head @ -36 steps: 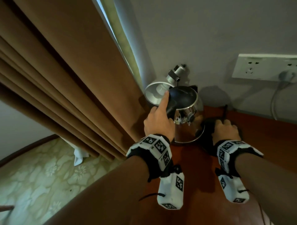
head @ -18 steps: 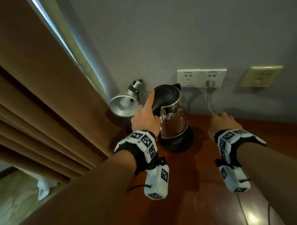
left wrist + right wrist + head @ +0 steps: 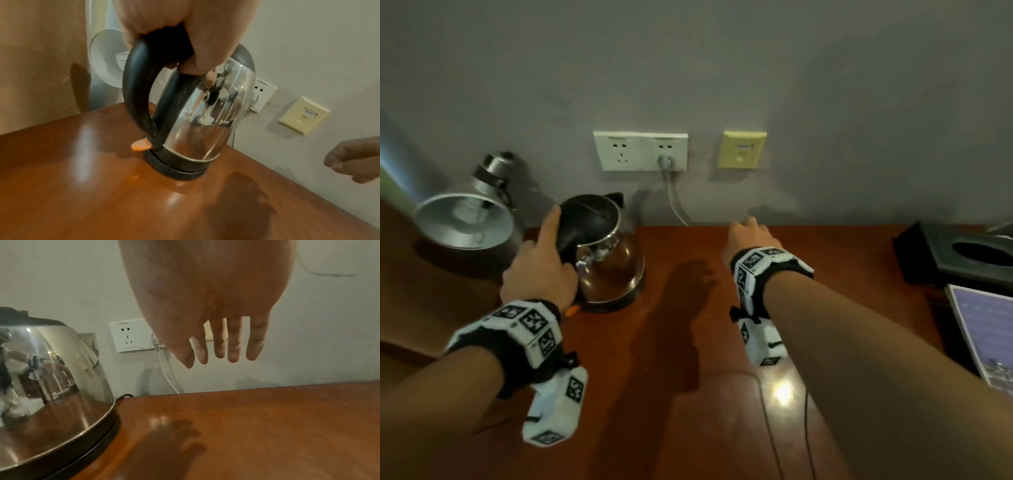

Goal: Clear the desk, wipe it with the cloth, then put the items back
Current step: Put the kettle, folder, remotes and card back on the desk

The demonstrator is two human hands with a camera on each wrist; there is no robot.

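A steel kettle [image 3: 609, 260] with a black lid and handle stands on its black base at the back left of the red-brown wooden desk [image 3: 688, 394]. My left hand [image 3: 541, 263] grips the handle [image 3: 139, 97], with the index finger stretched along the lid. In the left wrist view an orange switch [image 3: 140, 145] sticks out under the handle. My right hand [image 3: 751, 236] hovers above the desk to the right of the kettle, empty, its fingers [image 3: 234, 345] straight and pointing at the wall. No cloth is in view.
A silver desk lamp [image 3: 465, 219] stands left of the kettle, by the curtain [image 3: 41, 56]. On the wall are a double socket [image 3: 640, 150] with a white cable [image 3: 674, 202] plugged in, and a yellow plate [image 3: 743, 149]. A black tissue box [image 3: 962, 253] and a printed card [image 3: 986, 339] lie far right.
The view has swung right, away from the curtain. My right hand has left the kettle's base and moved right, above the desk. My left hand keeps its grip on the kettle handle.
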